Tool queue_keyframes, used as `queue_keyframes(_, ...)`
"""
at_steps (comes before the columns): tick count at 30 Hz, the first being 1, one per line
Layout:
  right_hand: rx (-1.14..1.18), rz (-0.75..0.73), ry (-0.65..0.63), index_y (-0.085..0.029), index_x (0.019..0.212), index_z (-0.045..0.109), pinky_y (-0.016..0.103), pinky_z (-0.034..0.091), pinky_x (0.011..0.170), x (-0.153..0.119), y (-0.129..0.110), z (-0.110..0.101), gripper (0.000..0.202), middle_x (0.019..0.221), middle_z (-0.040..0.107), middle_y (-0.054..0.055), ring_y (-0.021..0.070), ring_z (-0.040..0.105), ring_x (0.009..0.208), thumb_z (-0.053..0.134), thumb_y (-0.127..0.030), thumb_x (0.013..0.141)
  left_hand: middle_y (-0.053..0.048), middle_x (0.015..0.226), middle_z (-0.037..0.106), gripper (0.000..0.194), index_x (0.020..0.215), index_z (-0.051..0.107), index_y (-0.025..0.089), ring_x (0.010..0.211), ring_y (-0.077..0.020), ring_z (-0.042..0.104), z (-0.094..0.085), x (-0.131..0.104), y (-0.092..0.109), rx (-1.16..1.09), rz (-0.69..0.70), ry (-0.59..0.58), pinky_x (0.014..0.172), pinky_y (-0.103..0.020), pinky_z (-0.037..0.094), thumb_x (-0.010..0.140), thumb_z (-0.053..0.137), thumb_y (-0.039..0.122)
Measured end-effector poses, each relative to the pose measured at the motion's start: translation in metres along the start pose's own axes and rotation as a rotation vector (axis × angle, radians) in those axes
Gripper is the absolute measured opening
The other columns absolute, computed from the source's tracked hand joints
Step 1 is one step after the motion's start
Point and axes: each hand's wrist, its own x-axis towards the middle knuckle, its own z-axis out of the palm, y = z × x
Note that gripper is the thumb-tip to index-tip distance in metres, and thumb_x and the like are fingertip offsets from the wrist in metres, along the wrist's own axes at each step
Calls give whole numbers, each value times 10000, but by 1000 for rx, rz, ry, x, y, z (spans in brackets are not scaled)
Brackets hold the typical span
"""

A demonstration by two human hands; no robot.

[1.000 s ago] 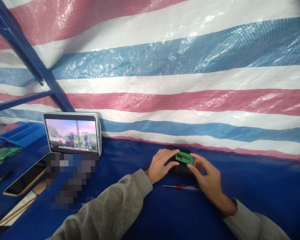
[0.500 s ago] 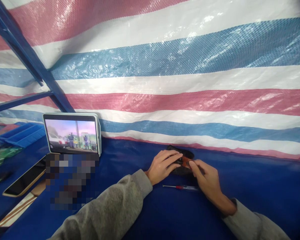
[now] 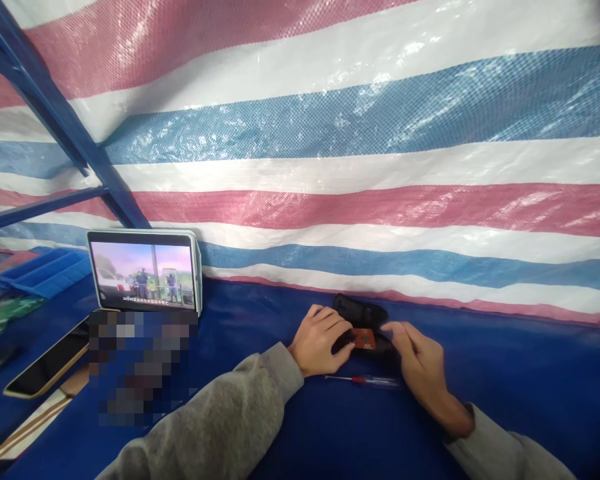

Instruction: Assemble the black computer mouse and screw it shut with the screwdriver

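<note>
A small orange-brown board (image 3: 364, 339) lies on a dark device part between my hands. My left hand (image 3: 324, 339) has its fingers curled over the left end of that dark part, gripping it. On the right, my right hand (image 3: 416, 350) is closed, thumb and index finger pressed together near the part's right end; whatever is between them is too small to make out. Just behind the board rests a black shell-like piece (image 3: 359, 310). A screwdriver with a clear and red handle (image 3: 375, 381) lies on the blue table surface (image 3: 340, 440) in front.
A tablet (image 3: 144, 272) showing a video stands at the left. Near it are a phone (image 3: 50, 357), a blue compartment tray (image 3: 55, 270) and green plastic (image 3: 5, 313). A striped tarp (image 3: 360, 207) hangs behind the table.
My right thumb and index finger have come away from the orange-brown board. My left fingers have drawn back to the left, and more of the board and the black piece shows.
</note>
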Motion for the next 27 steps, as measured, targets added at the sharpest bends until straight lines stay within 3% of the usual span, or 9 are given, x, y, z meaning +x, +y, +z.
queue_keyframes(5,0,-34,-10,-203,781,689,224,407,522,1,0,0,374,584,614,-28,111,526,484,404,-383,942,-73,906,692,193,978,624,144,864,-221,618,1,-3,-3,38,-6,-92,780,-372,412,835,606,273)
queue_keyframes(27,10,-54,-35,-200,770,690,235,416,559,1,1,1,353,642,648,-18,124,568,544,430,-369,939,-67,873,686,229,1020,625,149,831,-218,630,4,-3,-5,19,-69,-143,753,-352,443,864,602,317)
